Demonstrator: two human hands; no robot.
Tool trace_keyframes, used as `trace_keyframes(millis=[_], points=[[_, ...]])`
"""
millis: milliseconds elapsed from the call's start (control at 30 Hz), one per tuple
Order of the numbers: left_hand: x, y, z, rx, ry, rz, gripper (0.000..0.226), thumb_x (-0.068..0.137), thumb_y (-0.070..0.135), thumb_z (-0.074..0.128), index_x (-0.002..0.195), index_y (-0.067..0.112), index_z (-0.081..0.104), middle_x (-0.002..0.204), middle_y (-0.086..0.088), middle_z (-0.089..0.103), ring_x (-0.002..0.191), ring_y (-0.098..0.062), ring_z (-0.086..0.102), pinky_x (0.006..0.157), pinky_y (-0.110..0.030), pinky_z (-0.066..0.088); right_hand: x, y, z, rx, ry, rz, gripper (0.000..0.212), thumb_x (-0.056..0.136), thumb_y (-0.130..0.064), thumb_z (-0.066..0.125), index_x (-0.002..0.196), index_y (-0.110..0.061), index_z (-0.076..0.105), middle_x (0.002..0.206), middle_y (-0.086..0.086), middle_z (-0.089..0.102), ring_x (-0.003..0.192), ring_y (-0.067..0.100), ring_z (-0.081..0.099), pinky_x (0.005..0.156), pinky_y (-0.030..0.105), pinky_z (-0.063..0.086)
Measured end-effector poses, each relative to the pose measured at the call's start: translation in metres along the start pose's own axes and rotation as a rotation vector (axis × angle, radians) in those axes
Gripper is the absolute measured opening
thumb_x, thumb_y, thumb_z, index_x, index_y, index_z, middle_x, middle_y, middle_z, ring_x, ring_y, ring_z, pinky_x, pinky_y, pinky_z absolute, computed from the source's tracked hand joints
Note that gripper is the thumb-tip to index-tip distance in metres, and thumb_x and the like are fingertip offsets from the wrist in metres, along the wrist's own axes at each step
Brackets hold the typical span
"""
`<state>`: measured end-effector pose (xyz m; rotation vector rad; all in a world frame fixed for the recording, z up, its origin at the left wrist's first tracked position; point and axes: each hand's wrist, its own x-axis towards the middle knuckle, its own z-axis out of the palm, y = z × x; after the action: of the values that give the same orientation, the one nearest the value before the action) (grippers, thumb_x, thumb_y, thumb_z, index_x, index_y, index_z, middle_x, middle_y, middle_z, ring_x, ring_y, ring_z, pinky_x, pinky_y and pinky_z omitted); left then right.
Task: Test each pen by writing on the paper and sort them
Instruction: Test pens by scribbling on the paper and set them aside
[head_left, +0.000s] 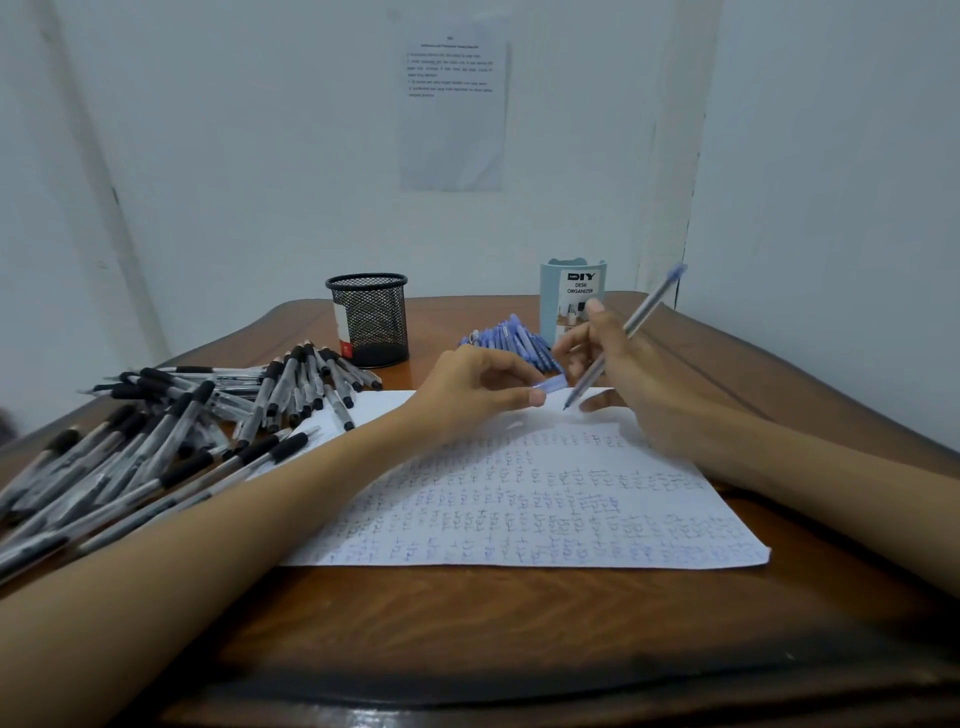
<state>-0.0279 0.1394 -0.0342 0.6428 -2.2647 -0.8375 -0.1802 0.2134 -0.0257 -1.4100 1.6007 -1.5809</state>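
Note:
A white paper (519, 499) covered in rows of blue scribbles lies in the middle of the wooden table (467, 623). My right hand (618, 358) grips an uncapped blue pen (639, 317), tip just above the paper's far edge. My left hand (478, 384) pinches its blue cap (550, 385) between thumb and fingers, close to the tip. A heap of black pens (171, 436) lies at the left. A pile of blue pens (509, 338) sits behind my hands.
A black mesh pen cup (369, 317) stands at the back centre. A light-blue desk organizer (566, 301) stands at the back right, partly behind my right hand. White walls close in the table, with a printed sheet (452, 104) on the far one.

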Motion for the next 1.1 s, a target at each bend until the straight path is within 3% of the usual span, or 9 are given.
trace_keyframes(millis=[167,333,600,767,833,1000,1100], points=[[-0.001,0.0,-0.002,0.009,-0.012,-0.02,0.015,0.079,0.018,0.072,0.093,0.014,0.07,0.088,-0.004,0.071,0.083,-0.012,0.065,0.088,-0.027,0.051,0.007,-0.001,-0.005,0.082,0.134,-0.009,0.06,0.099,-0.048,0.022,0.064,-0.012,0.056,0.04,-0.009,0.043,0.034,0.002,0.041,0.036,0.014,0.035],[-0.001,0.001,-0.002,-0.025,-0.021,-0.027,0.014,0.079,0.017,0.072,0.092,0.016,0.068,0.086,-0.002,0.07,0.081,-0.009,0.063,0.085,-0.022,0.049,0.014,0.0,-0.01,0.2,0.206,-0.037,0.054,0.099,-0.045,0.032,0.063,-0.01,0.054,0.04,-0.008,0.051,0.033,0.005,0.042,0.034,0.015,0.037],[-0.003,0.005,0.0,-0.114,-0.027,-0.047,0.009,0.079,0.016,0.071,0.087,0.02,0.067,0.084,0.0,0.07,0.075,-0.006,0.062,0.066,-0.01,0.043,0.005,-0.002,-0.005,0.244,0.121,-0.038,0.048,0.099,-0.037,0.038,0.066,-0.007,0.056,0.046,-0.001,0.049,0.037,0.007,0.046,0.038,0.018,0.044],[-0.004,0.007,0.001,-0.128,-0.037,-0.034,0.011,0.079,0.015,0.071,0.083,0.024,0.067,0.082,0.003,0.069,0.077,-0.008,0.064,0.07,-0.013,0.047,0.0,-0.003,-0.002,0.23,0.015,-0.037,0.045,0.097,-0.037,0.042,0.067,-0.007,0.058,0.049,-0.003,0.051,0.043,0.008,0.049,0.042,0.02,0.048],[-0.003,0.007,0.001,-0.147,-0.027,-0.031,0.01,0.079,0.014,0.071,0.085,0.021,0.067,0.086,-0.003,0.07,0.083,-0.012,0.065,0.075,-0.016,0.049,0.001,-0.002,-0.001,0.208,0.007,-0.047,0.044,0.098,-0.037,0.041,0.069,-0.01,0.059,0.057,-0.002,0.053,0.049,0.009,0.053,0.045,0.02,0.05],[-0.003,0.009,0.002,-0.107,0.042,0.026,0.016,0.078,0.012,0.072,0.094,0.009,0.07,0.089,-0.009,0.071,0.087,-0.018,0.067,0.084,-0.023,0.051,0.002,0.006,0.003,0.068,-0.088,-0.031,0.04,0.1,-0.044,0.027,0.093,-0.024,0.06,0.087,0.0,0.062,0.087,0.016,0.061,0.059,0.026,0.053],[-0.004,0.01,0.001,-0.032,0.126,0.081,0.019,0.077,0.01,0.072,0.096,0.005,0.072,0.083,-0.003,0.07,0.075,-0.004,0.065,0.08,-0.017,0.051,0.003,0.011,0.004,-0.032,-0.119,-0.116,0.036,0.1,-0.045,0.02,0.108,-0.03,0.051,0.093,-0.001,0.062,0.094,0.02,0.06,0.067,0.028,0.052]])
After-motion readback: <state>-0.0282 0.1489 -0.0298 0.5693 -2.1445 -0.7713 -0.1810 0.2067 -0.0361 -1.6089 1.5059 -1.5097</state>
